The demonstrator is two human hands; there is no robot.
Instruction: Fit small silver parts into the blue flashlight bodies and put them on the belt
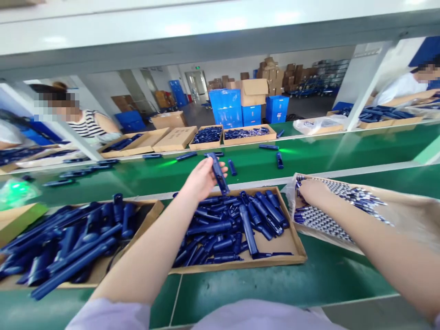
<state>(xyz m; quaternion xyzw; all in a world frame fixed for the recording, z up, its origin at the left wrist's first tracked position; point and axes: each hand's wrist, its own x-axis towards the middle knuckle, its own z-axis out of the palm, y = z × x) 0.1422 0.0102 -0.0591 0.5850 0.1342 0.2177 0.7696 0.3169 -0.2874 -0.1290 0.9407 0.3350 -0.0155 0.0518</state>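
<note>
Left hand (202, 179) grips blue casing (219, 175) over far edge of carton (293, 239) on green desk (240, 288); right hand (313, 191) dips among slim pieces (323, 223) alongside, grasp hidden, cannot tell. Apparent picking step; next move calls for clean single-piece pinch.

Left forearm (156, 240): I see it stretch forward from lower left, slanting inward, bare below a pale lilac sleeve (112, 314).
Left hand (202, 176): I have it raised near mid-view, thumb and fingers closed in a grip, fingertips showing on the far side.
Right forearm (369, 238): I see it bare, reaching forward and leftward from lower right.
Right hand (313, 191): I have it lowered, knuckles up; its fingertips are hidden from me.
</note>
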